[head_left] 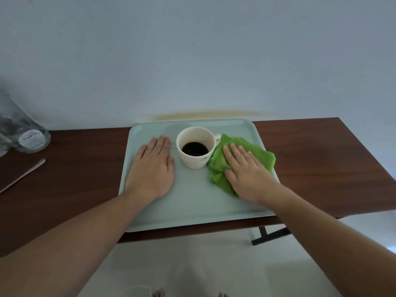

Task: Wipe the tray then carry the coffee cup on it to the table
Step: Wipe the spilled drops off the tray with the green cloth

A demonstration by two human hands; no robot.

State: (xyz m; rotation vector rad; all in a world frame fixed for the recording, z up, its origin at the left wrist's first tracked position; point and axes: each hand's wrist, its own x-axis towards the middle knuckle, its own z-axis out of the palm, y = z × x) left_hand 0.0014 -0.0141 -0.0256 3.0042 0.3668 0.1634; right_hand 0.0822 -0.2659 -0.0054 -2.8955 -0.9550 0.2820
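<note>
- The pale tray lies on the brown desk, its long axis running left to right, near edge overhanging.
- The coffee cup stands upright mid-tray, handle pointing right and away.
- The left hand lies flat, fingers spread, on bare tray.
- The right hand presses flat on the green cloth, just right of the cup.

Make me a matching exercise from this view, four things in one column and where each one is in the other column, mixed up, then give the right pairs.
Things:
1. coffee cup
2. green cloth
3. left hand
4. wooden stick

Places:
A. flat on the left part of the tray
B. on the table, left of the tray
C. under the right hand
D. between the two hands

Pairs: 1-D, 2-C, 3-A, 4-B
</note>
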